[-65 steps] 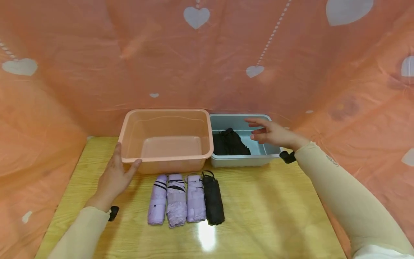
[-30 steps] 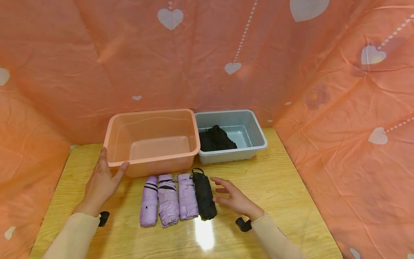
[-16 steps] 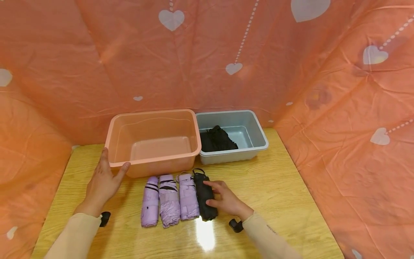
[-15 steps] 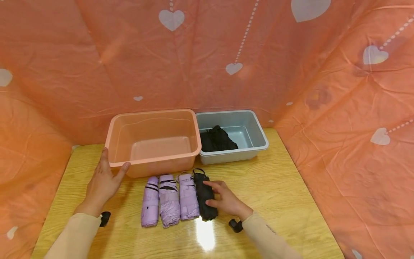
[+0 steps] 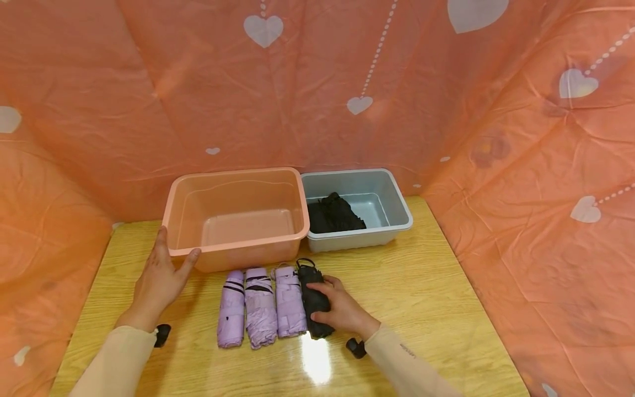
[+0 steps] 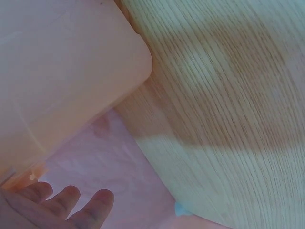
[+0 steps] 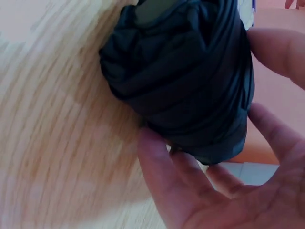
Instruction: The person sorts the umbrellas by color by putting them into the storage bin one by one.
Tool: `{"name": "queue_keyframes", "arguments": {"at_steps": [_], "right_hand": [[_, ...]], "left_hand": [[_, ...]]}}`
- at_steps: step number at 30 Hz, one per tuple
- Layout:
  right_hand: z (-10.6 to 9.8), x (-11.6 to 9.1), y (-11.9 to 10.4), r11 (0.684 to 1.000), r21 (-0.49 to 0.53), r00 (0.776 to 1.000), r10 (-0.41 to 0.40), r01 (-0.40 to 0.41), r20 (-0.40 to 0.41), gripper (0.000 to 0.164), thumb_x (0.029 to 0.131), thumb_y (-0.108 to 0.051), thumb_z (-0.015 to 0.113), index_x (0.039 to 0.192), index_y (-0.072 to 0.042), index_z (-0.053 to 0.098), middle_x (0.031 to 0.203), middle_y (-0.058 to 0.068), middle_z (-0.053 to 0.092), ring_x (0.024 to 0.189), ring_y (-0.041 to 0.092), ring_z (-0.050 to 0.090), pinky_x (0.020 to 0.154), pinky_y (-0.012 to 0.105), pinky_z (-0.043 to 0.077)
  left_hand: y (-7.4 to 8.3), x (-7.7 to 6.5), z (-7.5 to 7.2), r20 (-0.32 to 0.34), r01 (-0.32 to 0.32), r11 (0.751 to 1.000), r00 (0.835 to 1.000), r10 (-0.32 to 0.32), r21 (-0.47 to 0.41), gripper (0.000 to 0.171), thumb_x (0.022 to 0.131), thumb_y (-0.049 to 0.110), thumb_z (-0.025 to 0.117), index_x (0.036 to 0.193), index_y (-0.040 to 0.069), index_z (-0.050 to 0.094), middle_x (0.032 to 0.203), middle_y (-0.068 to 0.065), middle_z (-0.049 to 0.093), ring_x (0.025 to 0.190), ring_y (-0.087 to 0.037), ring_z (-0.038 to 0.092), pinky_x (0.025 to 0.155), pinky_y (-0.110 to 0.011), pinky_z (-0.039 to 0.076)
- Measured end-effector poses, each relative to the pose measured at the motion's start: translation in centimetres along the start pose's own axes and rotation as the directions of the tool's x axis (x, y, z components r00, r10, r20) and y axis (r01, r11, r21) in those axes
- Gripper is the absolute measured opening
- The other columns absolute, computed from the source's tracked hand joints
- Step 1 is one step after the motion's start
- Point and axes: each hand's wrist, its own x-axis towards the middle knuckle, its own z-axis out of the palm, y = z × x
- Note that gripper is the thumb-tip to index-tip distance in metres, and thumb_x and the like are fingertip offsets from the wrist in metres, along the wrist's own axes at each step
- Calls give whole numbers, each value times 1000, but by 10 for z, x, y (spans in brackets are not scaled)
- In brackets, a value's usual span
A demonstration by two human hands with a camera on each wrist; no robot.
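Observation:
In the head view my right hand (image 5: pixel 344 309) grips a black folded umbrella (image 5: pixel 312 302), last in a row on the table. The right wrist view shows the thumb on one side of this umbrella (image 7: pixel 186 90) and fingers reaching around the other. Beside it lie three purple folded umbrellas: one (image 5: pixel 290 303) adjacent, another (image 5: pixel 261 317) in the middle, the third (image 5: pixel 231 314) at the left end. My left hand (image 5: pixel 161 281) rests against the front left corner of the peach basin (image 5: pixel 243 243), thumb at its rim. Its fingers (image 6: pixel 97 205) look extended in the left wrist view.
A grey-blue bin (image 5: pixel 362 232) stands right of the peach basin, with black folded items (image 5: pixel 342 215) in its left part. Both sit at the back of the wooden table (image 5: pixel 421 309), against an orange heart-print cloth (image 5: pixel 317 82).
My right hand has come from over the grey-blue bin down to the black umbrella, and its fingers have closed around it. The left hand stays at the peach basin.

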Motion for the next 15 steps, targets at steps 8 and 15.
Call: {"name": "queue_keyframes", "arguments": {"at_steps": [8, 15], "right_hand": [[6, 1, -1, 999, -34, 999, 36, -36, -12, 73, 80, -33, 85, 145, -26, 53, 156, 25, 22, 128, 42, 47, 97, 51, 45], [8, 4, -8, 990, -130, 998, 41, -46, -37, 73, 78, -26, 83, 145, -28, 53, 155, 25, 27, 129, 43, 46, 97, 51, 45]], "left_hand": [[0, -1, 0, -2, 5, 1000, 1000, -5, 5, 97, 100, 60, 44, 158, 9, -15, 156, -39, 12, 133, -62, 26, 93, -76, 29], [2, -1, 0, -15, -5, 1000, 1000, 5, 1, 97, 100, 59, 45, 158, 8, -14, 155, -39, 13, 133, -62, 26, 93, -76, 29]]}}
